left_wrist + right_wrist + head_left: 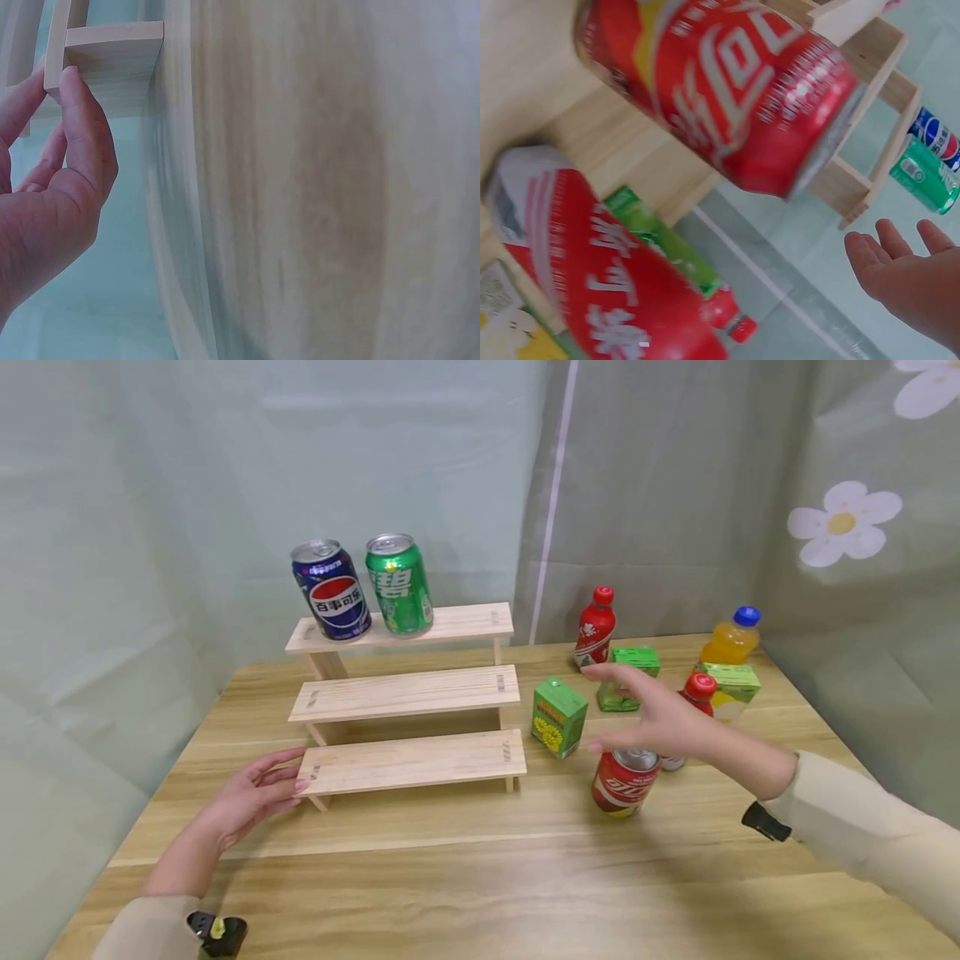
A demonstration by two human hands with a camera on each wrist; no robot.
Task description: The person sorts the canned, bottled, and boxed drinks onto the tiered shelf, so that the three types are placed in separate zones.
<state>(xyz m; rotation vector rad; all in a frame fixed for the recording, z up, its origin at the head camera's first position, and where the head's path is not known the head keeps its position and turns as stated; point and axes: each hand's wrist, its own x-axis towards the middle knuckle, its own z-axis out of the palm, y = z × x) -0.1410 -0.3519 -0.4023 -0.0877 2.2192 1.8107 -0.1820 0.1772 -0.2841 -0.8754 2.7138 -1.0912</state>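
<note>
At the left end of a three-step wooden shelf, my left hand pinches the lowest board between thumb and fingers; the left wrist view shows this grip on the board's edge. My right hand hovers with spread fingers above a red cola can on the table. In the right wrist view, a gap shows between those fingers and the red can. On the top step stand a blue Pepsi can and, to its right, a green Sprite can.
Right of the shelf stands a green drink carton. Behind are a red bottle and another green carton. Farther right are a red-capped bottle, a yellow-green carton and an orange drink bottle. Curtains hang behind the table.
</note>
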